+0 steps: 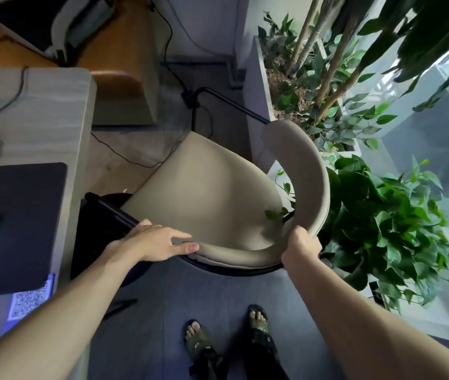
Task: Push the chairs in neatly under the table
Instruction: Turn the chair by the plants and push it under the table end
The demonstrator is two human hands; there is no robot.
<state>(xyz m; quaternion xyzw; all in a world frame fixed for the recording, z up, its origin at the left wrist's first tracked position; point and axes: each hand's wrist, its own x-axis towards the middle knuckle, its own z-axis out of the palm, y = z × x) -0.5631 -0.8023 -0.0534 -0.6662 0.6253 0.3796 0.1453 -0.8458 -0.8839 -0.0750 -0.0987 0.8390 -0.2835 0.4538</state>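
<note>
Left hand (160,242) and right hand (301,248) both grip the beige chair (206,193) (standing angled beside the table (39,119)) by its backrest (304,171).

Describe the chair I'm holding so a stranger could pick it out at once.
Left is the grey table; right, the white planter of leafy plants; the chair stands between them. Unlike the brown-topped seat beyond, it is beige, with a curved backrest on a black frame.

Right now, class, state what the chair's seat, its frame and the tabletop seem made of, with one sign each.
Seat: likely beige leather or imitation, smooth with soft sheen. Frame: probably black-painted metal, thin curved tube. Tabletop: grey laminate or wood, faint streaked grain, matte.
</note>
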